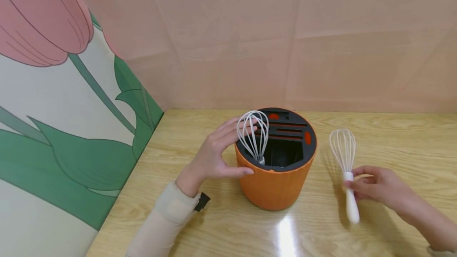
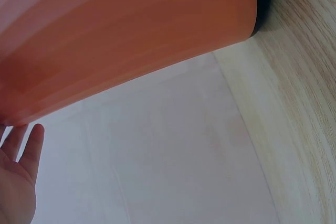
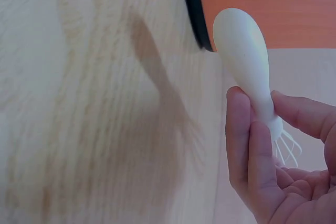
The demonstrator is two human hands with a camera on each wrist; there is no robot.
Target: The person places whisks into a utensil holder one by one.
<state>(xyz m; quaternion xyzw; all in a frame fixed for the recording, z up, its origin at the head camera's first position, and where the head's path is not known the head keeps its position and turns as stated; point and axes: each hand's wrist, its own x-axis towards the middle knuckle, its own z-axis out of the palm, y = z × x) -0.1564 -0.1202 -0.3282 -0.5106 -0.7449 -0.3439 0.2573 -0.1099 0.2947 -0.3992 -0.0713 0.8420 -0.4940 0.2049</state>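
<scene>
An orange round utensil holder (image 1: pixel 273 189) with a black slotted top stands upright on the table. One white whisk (image 1: pixel 252 136) rises out of its large compartment, wires up, its handle hidden inside. My left hand (image 1: pixel 217 152) rests at the holder's left rim, fingers straight behind the whisk's wires and thumb stretched along the front. To the right of the holder, my right hand (image 1: pixel 378 187) pinches a second white whisk (image 1: pixel 351 205) between thumb and fingers near the top of its handle. In the right wrist view the bulbous handle (image 3: pixel 241 45) is raised over the table.
The holder stands on a wood-grain table (image 1: pixel 403 142) that meets a pinkish backdrop (image 1: pixel 232 43) behind. On the left is a panel with a printed tulip (image 1: pixel 39 15) and green leaves. A bright reflection lies in front of the holder.
</scene>
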